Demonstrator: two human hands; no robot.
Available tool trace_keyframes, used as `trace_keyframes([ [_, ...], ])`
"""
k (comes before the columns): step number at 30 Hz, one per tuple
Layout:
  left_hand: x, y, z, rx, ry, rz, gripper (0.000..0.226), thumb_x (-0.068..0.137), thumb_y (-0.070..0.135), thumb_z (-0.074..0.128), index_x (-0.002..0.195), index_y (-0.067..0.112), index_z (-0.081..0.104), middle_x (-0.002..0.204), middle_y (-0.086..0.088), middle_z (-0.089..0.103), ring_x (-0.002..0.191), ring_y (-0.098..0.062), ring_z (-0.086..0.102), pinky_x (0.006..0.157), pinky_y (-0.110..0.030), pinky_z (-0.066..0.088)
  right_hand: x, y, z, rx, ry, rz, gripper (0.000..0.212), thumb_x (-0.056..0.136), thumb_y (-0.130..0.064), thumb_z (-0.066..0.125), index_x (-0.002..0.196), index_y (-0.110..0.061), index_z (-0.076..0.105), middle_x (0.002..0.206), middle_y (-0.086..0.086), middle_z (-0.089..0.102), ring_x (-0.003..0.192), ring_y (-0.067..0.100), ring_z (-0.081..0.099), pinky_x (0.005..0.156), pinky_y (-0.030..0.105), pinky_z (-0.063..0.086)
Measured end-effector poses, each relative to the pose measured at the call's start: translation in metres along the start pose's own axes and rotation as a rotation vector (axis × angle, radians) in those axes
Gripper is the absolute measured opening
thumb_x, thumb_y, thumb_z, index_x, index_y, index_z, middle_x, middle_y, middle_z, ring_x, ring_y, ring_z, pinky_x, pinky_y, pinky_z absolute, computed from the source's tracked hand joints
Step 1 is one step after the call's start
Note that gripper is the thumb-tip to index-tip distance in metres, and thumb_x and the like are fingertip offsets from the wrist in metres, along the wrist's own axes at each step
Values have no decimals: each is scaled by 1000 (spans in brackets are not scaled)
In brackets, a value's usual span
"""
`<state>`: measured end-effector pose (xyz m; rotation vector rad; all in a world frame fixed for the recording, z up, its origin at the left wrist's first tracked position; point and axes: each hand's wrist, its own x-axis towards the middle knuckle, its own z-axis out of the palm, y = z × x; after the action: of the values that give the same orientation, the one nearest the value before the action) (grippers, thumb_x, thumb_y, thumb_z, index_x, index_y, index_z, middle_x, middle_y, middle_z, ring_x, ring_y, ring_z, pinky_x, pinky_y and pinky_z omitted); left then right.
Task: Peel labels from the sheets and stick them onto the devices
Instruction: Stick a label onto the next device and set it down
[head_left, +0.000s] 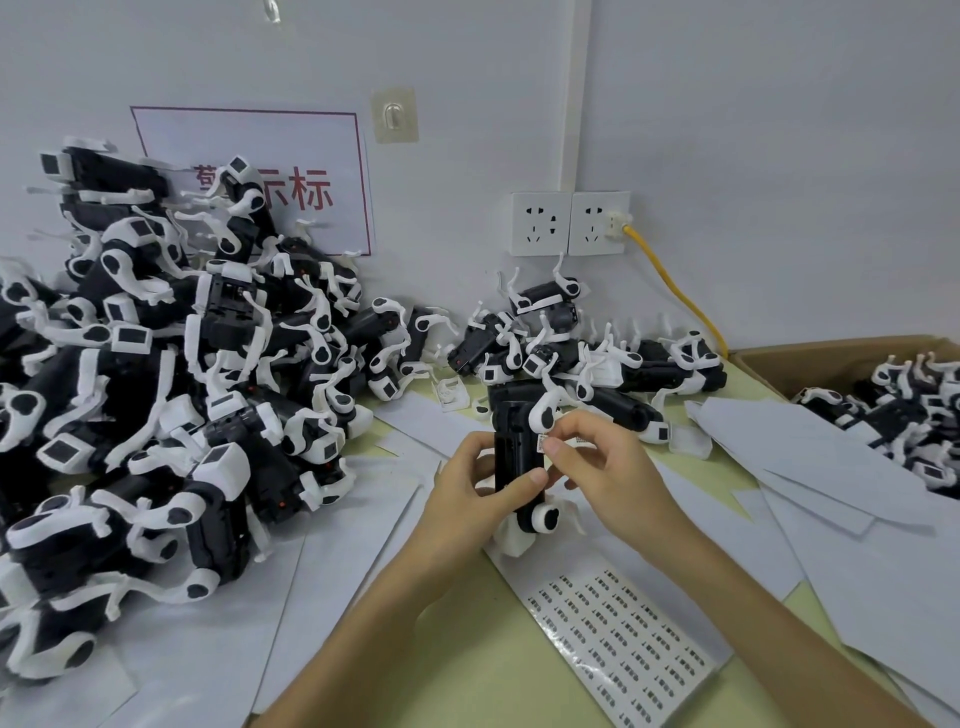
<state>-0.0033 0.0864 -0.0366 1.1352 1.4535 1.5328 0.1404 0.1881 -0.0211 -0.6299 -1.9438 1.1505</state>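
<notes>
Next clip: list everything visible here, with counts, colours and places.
held device: one, black and white, centre
label: one, white, at held device's edge
label sheet: one, white, black print, foreground
piled devices: many, black and white, left and back
cardboard box: one, brown, right, devices inside
blank sheets: several, white, on table
wall sockets: two, white, back wall
cable: one, yellow, from right socket
sign: one, white, red characters, wall
left hand: grips held device
right hand: pinches label

Left hand (475, 486) gripping black-and-white device (514, 457), right hand (597, 467) pinching small label (543, 445) against it, label sheet (618, 649) below
</notes>
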Motion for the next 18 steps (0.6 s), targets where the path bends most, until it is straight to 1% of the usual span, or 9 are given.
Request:
trace_keyframes([
  [3, 0, -1, 0, 5, -5, 17, 39, 89, 29, 80, 122, 19, 61, 113, 2, 78, 98, -20, 78, 93, -37, 59, 0, -1, 0, -34, -3, 1, 13, 100, -11, 63, 88, -13, 64, 80, -12, 67, 71, 15, 73, 69, 24, 53],
  [6, 0, -1, 0, 18, 3, 35, 54, 77, 41, 81, 122, 20, 61, 113, 2, 77, 98, -21, 77, 95, -41, 60, -1, -2, 0, -54, 0, 2, 13, 100, -12, 63, 87, -14, 64, 80, -13, 67, 72, 14, 72, 72, 30, 54],
  [8, 1, -2, 0, 23, 7, 40, 57, 74, 43, 81, 122, 20, 61, 113, 1, 77, 98, -22, 77, 96, -43, 60, -1, -3, 0, -60, 5, 2, 13, 99, -12, 64, 87, -15, 65, 82, -13, 68, 72, 13, 72, 74, 36, 55],
  [12, 1, -4, 0, 37, 8, 50, 56, 75, 43, 82, 122, 21, 61, 114, 2, 77, 101, -22, 77, 98, -46, 59, -2, -4, 1, -54, 14, 10, 12, 99, -12, 64, 87, -15, 65, 82, -11, 68, 72, 15, 71, 77, 46, 55],
  [15, 1, -5, -1, 38, 13, 46, 53, 77, 43, 84, 122, 23, 62, 115, 2, 77, 100, -22, 77, 97, -47, 59, -3, -4, 1, -55, 19, 8, 13, 99, -13, 65, 86, -16, 66, 82, -11, 68, 72, 14, 71, 77, 47, 56],
  [18, 2, -7, -1, 47, 14, 46, 50, 80, 42, 87, 120, 25, 62, 114, 3, 77, 99, -22, 77, 95, -44, 60, -3, -4, 1, -59, 19, 2, 14, 99, -13, 65, 86, -17, 65, 83, -11, 69, 71, 12, 71, 76, 47, 56],
])
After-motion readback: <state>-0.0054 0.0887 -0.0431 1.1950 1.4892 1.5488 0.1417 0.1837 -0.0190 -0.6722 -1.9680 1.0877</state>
